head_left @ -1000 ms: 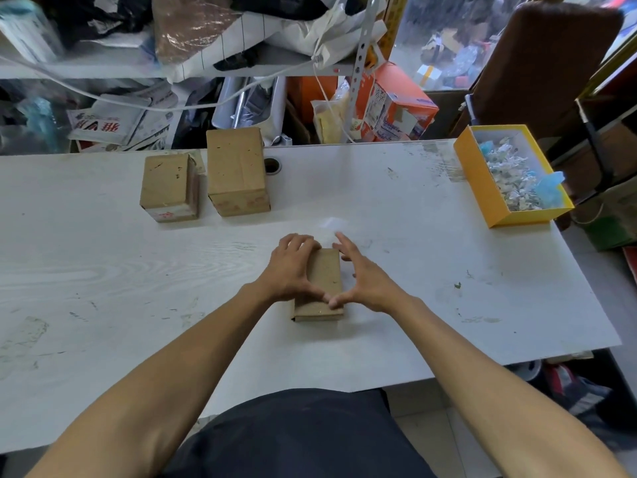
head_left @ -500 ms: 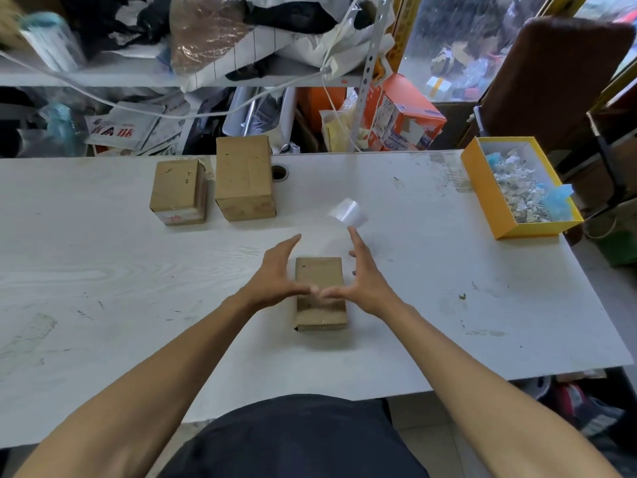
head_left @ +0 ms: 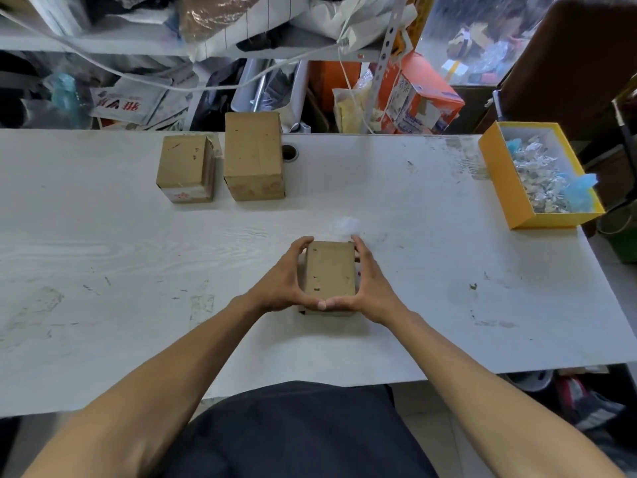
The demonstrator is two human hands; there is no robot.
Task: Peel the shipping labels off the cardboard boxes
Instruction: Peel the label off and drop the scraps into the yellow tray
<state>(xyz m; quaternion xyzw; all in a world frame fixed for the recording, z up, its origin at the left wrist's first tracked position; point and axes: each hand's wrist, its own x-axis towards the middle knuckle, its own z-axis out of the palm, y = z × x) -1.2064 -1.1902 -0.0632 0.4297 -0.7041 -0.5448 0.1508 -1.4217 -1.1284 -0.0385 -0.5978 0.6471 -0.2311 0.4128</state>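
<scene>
Box (head_left: 330, 270) near surface (head_left: 103, 270) front edge, clamped btwn left hand (head_left: 281, 282) & right hand (head_left: 374, 288) grips. Risk: peeled label (head_left: 346, 225) w/ adhesive may re-stick.

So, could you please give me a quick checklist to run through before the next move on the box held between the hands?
1. Small box held on both sides by left hand and right hand: ok.
2. Box resting on the table: cannot tell.
3. Top face free of label: ok; other faces hidden: cannot tell.
4. Pale blurred scrap at the right fingertips, held or loose: cannot tell.
5. Yellow tray open for scraps: ok.
6. Two far boxes waiting, clear of the hands: ok.
</scene>
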